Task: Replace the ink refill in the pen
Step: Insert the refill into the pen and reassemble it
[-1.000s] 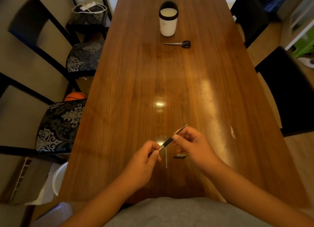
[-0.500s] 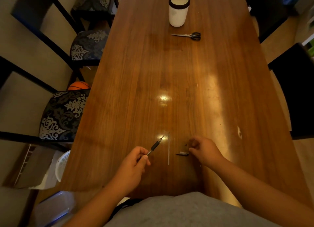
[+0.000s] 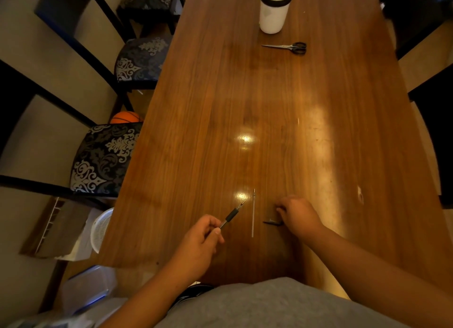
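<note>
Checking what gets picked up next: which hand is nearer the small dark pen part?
Right hand, touching the pen part; left hand holds the pen away to its left.

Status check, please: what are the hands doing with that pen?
Left hand grips pen. Right hand down by small dark part. Refill lies loose between them. Nothing blocking.

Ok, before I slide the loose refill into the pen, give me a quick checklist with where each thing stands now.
1. Pen body held in left hand: ok.
2. Loose refill lying free on the table, within reach: ok.
3. Right hand free to pick it up: cannot tell, fingers curled near the small dark part.
4. Pen barrel empty: cannot tell.
5. Scissors and cup away from the work area: ok.
</note>
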The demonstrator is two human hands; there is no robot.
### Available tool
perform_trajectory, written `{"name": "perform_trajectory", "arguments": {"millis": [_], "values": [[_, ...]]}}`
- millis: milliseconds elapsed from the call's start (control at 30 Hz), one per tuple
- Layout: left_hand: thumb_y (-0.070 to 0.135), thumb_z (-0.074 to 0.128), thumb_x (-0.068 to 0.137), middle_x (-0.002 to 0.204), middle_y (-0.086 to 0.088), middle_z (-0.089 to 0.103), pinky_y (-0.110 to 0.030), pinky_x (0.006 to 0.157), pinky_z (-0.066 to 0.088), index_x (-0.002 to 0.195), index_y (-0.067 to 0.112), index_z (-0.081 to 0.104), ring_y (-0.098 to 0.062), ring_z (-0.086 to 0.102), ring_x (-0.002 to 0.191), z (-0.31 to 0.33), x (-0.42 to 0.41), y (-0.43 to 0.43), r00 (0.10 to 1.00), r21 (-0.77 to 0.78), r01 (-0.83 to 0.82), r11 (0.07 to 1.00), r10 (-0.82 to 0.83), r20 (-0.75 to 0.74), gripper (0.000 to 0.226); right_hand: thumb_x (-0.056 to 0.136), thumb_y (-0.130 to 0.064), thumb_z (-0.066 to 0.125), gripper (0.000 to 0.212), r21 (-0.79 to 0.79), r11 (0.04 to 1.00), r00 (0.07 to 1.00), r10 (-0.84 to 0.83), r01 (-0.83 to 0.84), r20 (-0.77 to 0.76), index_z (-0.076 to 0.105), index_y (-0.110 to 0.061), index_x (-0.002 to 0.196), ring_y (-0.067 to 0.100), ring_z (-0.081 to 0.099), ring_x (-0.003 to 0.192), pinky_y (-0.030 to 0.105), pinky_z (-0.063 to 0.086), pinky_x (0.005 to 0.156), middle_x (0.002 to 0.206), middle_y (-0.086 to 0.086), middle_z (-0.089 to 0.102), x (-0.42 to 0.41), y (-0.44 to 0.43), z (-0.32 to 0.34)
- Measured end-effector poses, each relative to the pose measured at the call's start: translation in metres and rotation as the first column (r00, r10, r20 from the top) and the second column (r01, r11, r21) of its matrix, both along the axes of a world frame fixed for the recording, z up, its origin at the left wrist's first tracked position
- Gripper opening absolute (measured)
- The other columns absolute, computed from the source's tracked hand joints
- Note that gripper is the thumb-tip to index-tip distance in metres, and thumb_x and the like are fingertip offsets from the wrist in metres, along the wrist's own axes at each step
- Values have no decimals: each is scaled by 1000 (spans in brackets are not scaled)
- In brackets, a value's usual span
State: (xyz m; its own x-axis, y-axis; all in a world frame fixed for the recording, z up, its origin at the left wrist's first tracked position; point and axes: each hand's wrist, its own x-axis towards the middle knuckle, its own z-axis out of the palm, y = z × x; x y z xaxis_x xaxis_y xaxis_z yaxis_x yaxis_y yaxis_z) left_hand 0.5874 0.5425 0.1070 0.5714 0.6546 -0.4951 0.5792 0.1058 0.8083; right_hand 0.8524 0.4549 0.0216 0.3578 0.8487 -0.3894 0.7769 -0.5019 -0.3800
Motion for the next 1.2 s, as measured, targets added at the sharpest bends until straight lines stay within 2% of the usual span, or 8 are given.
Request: {"name": "perform_trajectory", "arguments": {"millis": [100,233,300,367,600,967,1100,1200], "values": [[18,47,99,82,10,68,-15,56,47,94,32,56,-1,55,61,0,1,1,1000,7,19,1000,-19,-11,18,92,-19,60,11,-29,985,962,-174,172,-212,70,-14,92,16,62,80,27,48,67,89,2,68,-1,6,14],[19,47,99,86,14,68,-17,58,48,94,35,56,-2,57,63,1,5,3,999,11,50,999,-50,3,19,89,-12,65,6,-106,886,501,-350,451,-792,70,-9,88,12,66,66,25,55,62,75,5,69,-11,12,52],[20,48,99,88,13,68,-17,58,48,93,37,56,-2,57,64,2,8,4,998,14,64,998,-64,14,20,89,-11,64,7,-104,880,352,-290,463,-890,72,-10,89,14,66,68,24,54,63,74,4,70,-14,12,69],[20,48,99,87,10,69,-18,59,49,94,37,56,-1,58,65,4,12,5,997,16,76,997,-76,21,20,90,-9,63,9,-87,877,295,-251,473,-922,72,-11,88,15,65,68,25,54,63,73,4,70,-16,12,81],[22,48,98,91,12,68,-18,57,47,93,42,56,-2,56,64,15,23,2,989,19,135,991,-136,52,22,90,-8,62,15,-40,866,277,-202,498,-939,75,-15,85,14,65,67,22,54,61,71,3,70,-16,5,99],[20,49,98,91,13,69,-18,56,46,91,43,56,-3,56,63,25,34,-4,980,27,185,982,-187,67,25,90,-8,64,8,53,880,463,-196,471,-864,70,-12,87,21,64,69,28,54,63,73,6,69,-27,-7,124],[14,45,99,74,4,68,-15,45,39,86,36,64,-3,50,51,32,41,-3,968,-278,179,944,-118,223,31,90,-5,62,9,131,831,439,-146,541,-887,69,-7,85,17,62,62,21,53,57,67,5,67,-30,-8,141],[22,50,93,71,0,62,-16,40,31,93,20,66,-5,40,46,37,43,3,927,-608,226,761,24,375,16,89,-6,62,8,173,815,442,-111,553,-890,69,-7,85,14,62,60,20,53,56,65,2,68,-30,-8,153]]}}
